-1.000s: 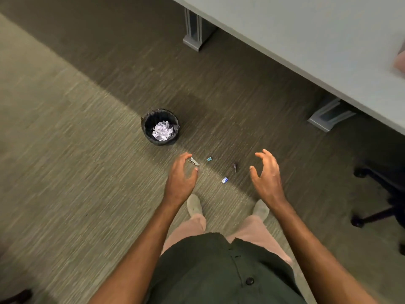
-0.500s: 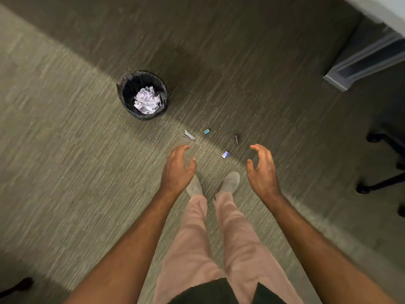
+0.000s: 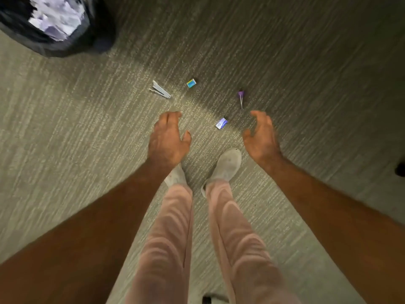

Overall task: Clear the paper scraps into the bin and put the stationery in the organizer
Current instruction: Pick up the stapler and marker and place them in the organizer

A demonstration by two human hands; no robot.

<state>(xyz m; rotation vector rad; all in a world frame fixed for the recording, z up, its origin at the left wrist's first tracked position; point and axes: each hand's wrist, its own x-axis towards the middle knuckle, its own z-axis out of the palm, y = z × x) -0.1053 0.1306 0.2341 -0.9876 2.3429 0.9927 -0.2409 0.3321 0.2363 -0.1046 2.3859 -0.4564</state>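
Small stationery lies scattered on the carpet: a silver clip-like piece [image 3: 160, 90], a small teal box [image 3: 191, 83], a purple push pin [image 3: 240, 96] and a small blue-white box [image 3: 221, 123]. My left hand [image 3: 167, 137] hovers open just below the silver piece, holding nothing. My right hand [image 3: 262, 134] hovers open to the right of the blue-white box, fingers curled, also holding nothing. The black bin [image 3: 94, 38] with crumpled paper scraps [image 3: 58, 17] inside sits at the top left. No organizer is in view.
My two legs in pink trousers and pale shoes [image 3: 225, 165] stand on the grey carpet just below the items. A dark chair foot [image 3: 400, 168] shows at the right edge.
The view has dropped closer to the floor; the bin has slid to the top left and the desk has left the frame. Both hands stay open, nearer the items.
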